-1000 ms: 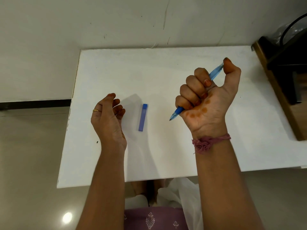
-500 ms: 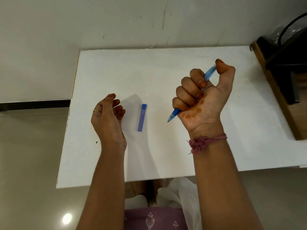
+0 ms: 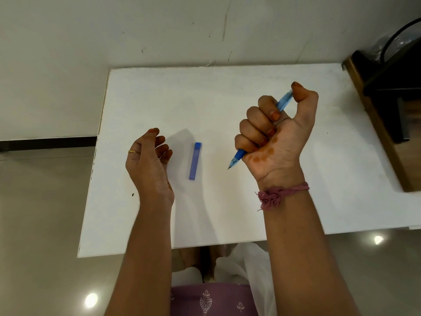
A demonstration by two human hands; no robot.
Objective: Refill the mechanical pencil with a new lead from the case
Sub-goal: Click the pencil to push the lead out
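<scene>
My right hand is fisted around a blue mechanical pencil, thumb pressed on its top end. The pencil's tip points down and left, above the white table, with a short dark point showing at the tip. A slim blue lead case lies flat on the table between my hands, lengthwise toward me. My left hand hovers left of the case with fingers loosely curled and nothing in it.
The table's back edge is against a pale wall. At the far right stands a wooden piece of furniture with a dark object on it. My lap in purple cloth shows below the table's front edge.
My right hand has drifted slightly left and down with the pencil, thumb still on its top. The left hand and the lead case have stayed put.
</scene>
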